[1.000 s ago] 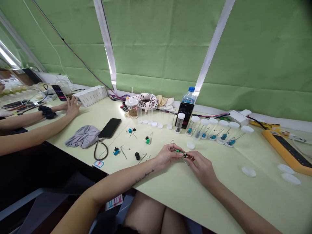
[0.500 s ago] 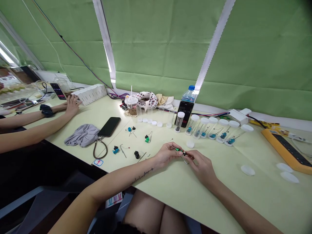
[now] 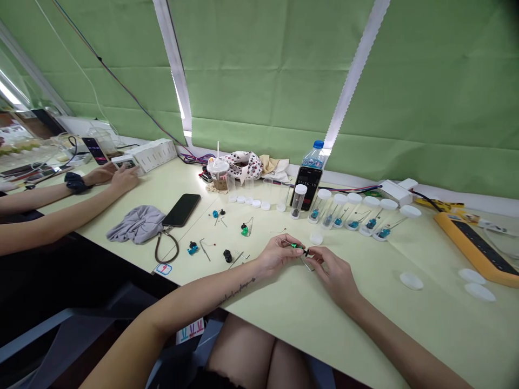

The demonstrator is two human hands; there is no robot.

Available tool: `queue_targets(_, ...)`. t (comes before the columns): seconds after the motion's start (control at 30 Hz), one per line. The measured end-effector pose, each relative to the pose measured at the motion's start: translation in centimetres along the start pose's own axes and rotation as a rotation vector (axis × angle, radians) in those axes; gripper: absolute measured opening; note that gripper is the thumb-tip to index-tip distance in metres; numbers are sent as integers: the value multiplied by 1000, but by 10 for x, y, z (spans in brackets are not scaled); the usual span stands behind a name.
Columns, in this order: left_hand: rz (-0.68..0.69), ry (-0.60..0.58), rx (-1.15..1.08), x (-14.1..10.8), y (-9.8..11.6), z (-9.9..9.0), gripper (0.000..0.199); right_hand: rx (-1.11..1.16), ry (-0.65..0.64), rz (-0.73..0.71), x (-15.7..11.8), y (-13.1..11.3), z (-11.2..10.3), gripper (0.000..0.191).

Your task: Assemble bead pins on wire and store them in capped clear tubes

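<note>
A: Where is the green-and-black part (image 3: 297,247) being held?
B: Above the table (image 3: 284,305), it is being clamped in the fingers of the left hand (image 3: 279,255). Its black end is being met by the right hand (image 3: 334,273); closure there cannot be told.
A: What else is being noted?
B: A bent metal rod (image 3: 308,265) is being seen between both hands.

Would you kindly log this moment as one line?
left hand: holds green piece | right hand: at adjoining black piece | nearby: clear tubes, upright phone
</note>
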State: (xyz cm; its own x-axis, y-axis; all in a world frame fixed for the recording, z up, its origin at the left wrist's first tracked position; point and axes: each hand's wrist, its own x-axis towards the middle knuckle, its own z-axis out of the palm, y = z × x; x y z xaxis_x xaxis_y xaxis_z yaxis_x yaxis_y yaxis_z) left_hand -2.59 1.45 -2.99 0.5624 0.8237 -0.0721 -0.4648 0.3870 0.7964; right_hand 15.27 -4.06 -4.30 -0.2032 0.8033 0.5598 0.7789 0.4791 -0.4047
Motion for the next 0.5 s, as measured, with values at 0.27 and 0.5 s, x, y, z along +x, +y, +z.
queue_targets(0.27,-10,-30,-9,0,-1,0,33,8,21,-13,2,-1,-1,18)
queue_targets(0.5,-28,-25,-20,-2,1,2,34,0,36,-59,1,0,1,18)
